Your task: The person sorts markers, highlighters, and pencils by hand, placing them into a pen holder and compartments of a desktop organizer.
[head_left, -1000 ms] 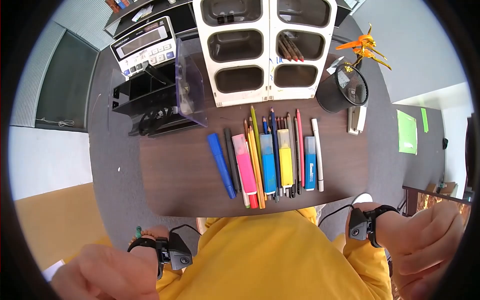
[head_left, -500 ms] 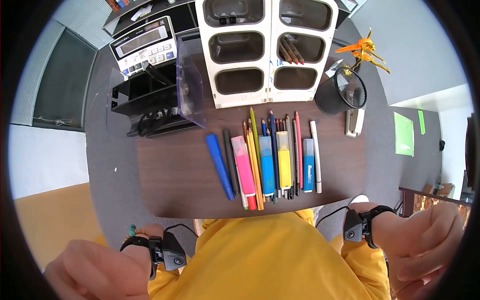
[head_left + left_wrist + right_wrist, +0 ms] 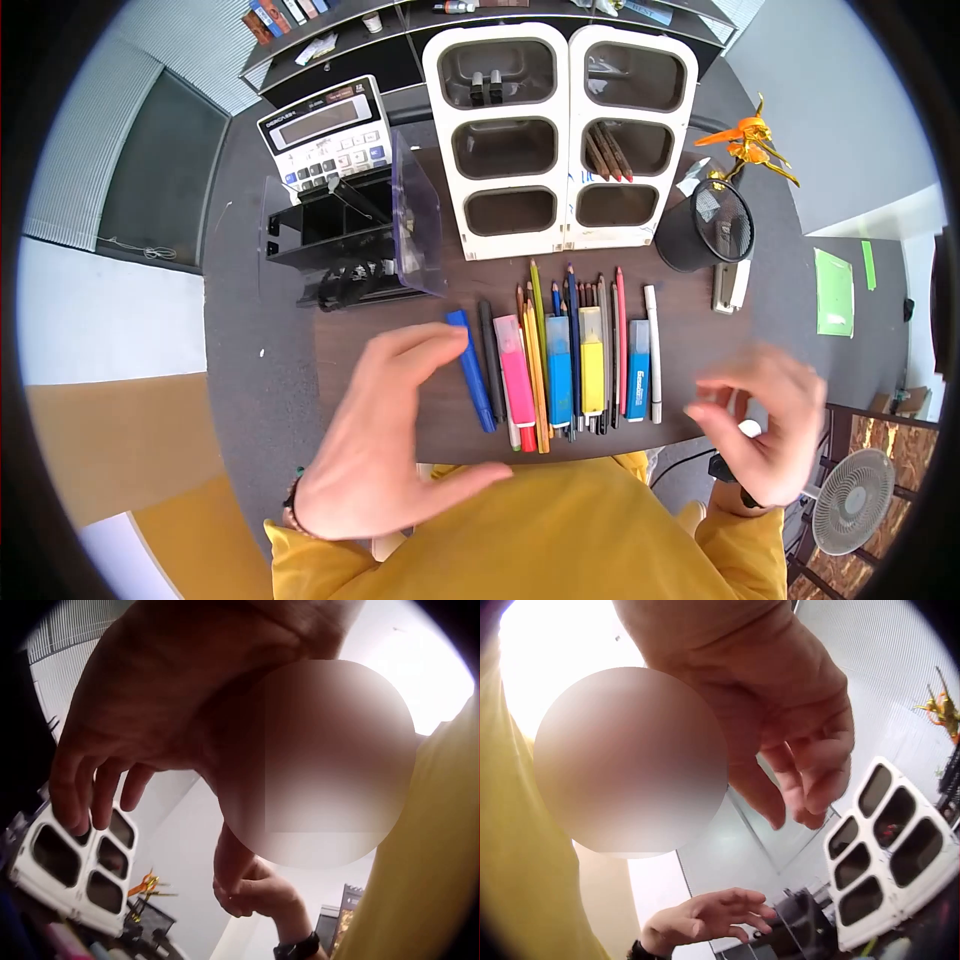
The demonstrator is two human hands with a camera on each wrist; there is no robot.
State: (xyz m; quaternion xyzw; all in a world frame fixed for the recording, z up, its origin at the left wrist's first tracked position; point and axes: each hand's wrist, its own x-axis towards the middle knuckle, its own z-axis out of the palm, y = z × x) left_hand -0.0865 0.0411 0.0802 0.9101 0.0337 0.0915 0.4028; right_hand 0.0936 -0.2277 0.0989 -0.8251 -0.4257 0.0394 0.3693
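A row of pens, pencils and highlighters lies side by side on the dark table (image 3: 370, 375). It runs from a blue marker (image 3: 473, 375) through pink (image 3: 514, 375), blue (image 3: 559, 390) and yellow (image 3: 592, 375) highlighters to a white pen (image 3: 654, 355). My left hand (image 3: 385, 440) is over the near left edge, thumb spread from its fingers, fingertips overlapping the blue marker in the head view. To the right of the white pen, my right hand (image 3: 765, 425) hovers with loosely bent fingers, thumb apart. Neither holds anything.
Behind the row stands a white organizer (image 3: 515, 247) with several compartments, one holding dark pencils (image 3: 607, 155). At left are a calculator (image 3: 325, 130) and a black desk caddy (image 3: 345, 240). A mesh cup (image 3: 690, 235) and a stapler (image 3: 730, 287) stand at right.
Both hands have come up and inward from low at the sides to the table's front edge, and their curled fingers have loosened. The head view has shifted; the pens lie as before.
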